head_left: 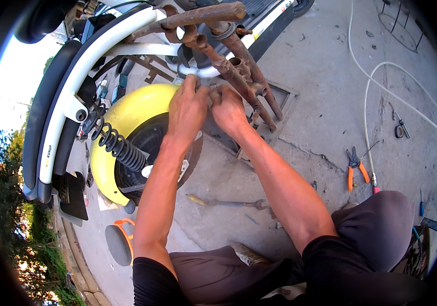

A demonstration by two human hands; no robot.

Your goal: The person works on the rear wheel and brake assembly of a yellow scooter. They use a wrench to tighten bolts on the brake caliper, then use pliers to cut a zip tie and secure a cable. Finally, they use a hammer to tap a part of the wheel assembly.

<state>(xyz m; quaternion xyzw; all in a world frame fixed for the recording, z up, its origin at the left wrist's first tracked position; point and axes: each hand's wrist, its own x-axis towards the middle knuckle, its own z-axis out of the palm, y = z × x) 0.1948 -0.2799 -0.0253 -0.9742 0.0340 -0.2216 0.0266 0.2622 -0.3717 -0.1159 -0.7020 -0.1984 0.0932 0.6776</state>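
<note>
Both of my hands meet at the front end of a yellow fender (142,99) over the wheel of a white scooter (61,115). My left hand (190,107) is closed, its fingers bent at the fender's edge. Close beside it, my right hand (228,108) is closed too, thumb and fingers pressed together. What lies between the fingertips is hidden by the hands. A rusty pipe stand (236,76) rises just beyond my right hand. A black coil-spring shock absorber (121,150) runs down beside the fender, left of my left forearm.
On the concrete lie a wrench (233,203), orange-handled pliers (355,168), a roll of tape (399,132) and a screwdriver (405,128). A pale hose (366,102) loops at right. A round grey-and-orange object (119,245) sits left of my left forearm. Plants (19,214) border the left side.
</note>
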